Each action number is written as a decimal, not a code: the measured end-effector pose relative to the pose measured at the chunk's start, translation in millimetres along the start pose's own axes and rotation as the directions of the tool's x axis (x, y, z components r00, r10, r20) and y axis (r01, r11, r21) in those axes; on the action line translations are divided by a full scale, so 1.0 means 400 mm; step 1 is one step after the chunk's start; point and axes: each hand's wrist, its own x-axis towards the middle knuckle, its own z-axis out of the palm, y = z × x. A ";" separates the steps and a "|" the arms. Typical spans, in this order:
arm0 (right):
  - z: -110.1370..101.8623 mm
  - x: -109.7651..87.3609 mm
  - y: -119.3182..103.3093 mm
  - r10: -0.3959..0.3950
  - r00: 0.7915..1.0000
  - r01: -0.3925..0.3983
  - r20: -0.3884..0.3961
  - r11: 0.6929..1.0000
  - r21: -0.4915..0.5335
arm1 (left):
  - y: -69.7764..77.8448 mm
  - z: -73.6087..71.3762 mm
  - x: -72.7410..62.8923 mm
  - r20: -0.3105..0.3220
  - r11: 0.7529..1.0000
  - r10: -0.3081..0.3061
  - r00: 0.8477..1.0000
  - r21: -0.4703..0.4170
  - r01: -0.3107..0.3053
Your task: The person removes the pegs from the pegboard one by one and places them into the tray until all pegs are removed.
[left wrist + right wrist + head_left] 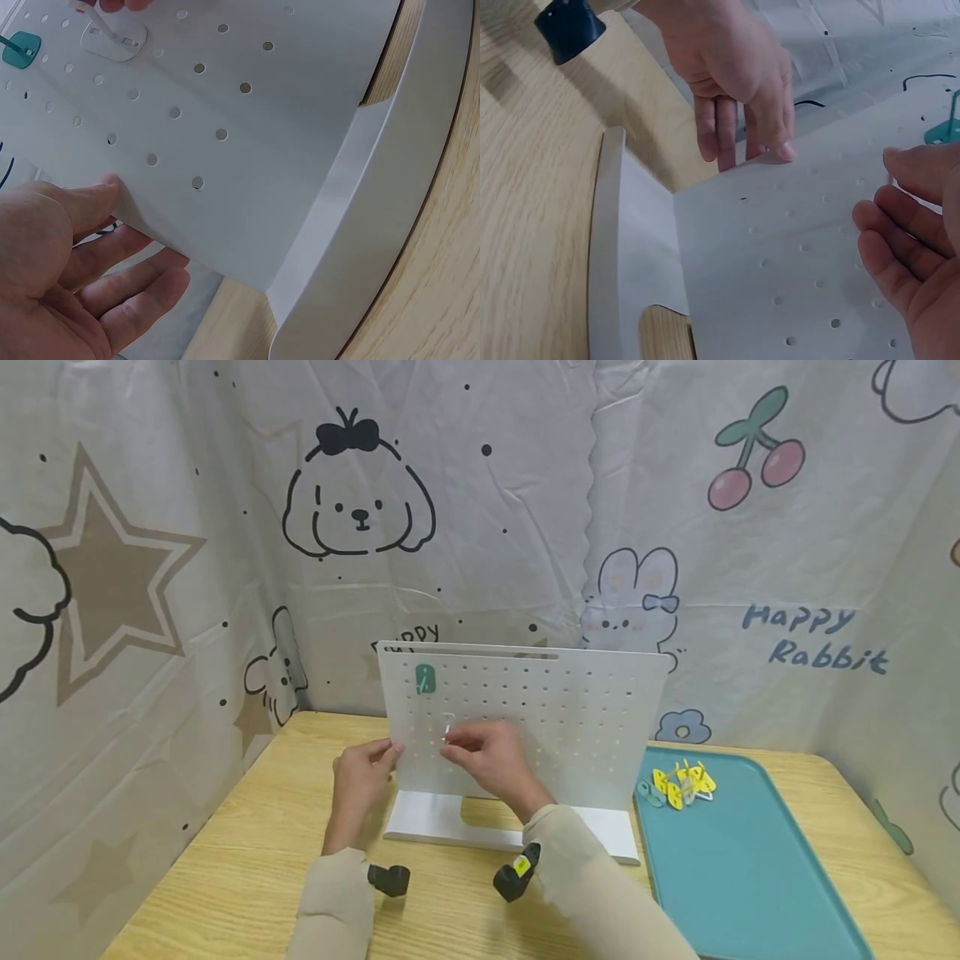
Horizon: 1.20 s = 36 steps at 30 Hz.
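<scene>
A white pegboard [592,718] stands upright on its white base [585,827]. My left hand [363,774] holds the board's left edge, thumb on the front face and fingers behind, as the left wrist view shows [90,262]. With thumb and fingertips, my right hand [495,760] pinches the peg of a white hook [120,41], whose oval backplate lies against the board. In the right wrist view, my right hand [922,225] covers most of that hook. Up and left of it, a green hook [425,679] is mounted on the board.
On the right lies a teal tray [742,868]. Several yellow hooks [675,793] are piled at its far left, with a pale green hook [651,794] beside them. A patterned curtain [495,527] hangs behind the wooden table [247,860].
</scene>
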 end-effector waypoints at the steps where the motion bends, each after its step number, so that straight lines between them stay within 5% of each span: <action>1: 0.004 0.002 0.000 0.002 1.000 -0.002 -0.002 1.000 -0.009 | 0.001 -0.001 0.000 -0.001 1.000 -0.002 1.000 -0.001 0.002; 22: 0.013 0.000 -0.017 0.023 0.999 -0.025 -0.043 0.999 -0.048 | 0.005 -0.001 -0.002 -0.001 1.000 -0.003 1.000 -0.015 0.003; 36: -0.091 -0.061 -0.011 -0.068 0.997 0.067 -0.023 0.997 -0.027 | 0.003 -0.004 -0.005 0.006 1.000 0.001 1.000 -0.008 -0.001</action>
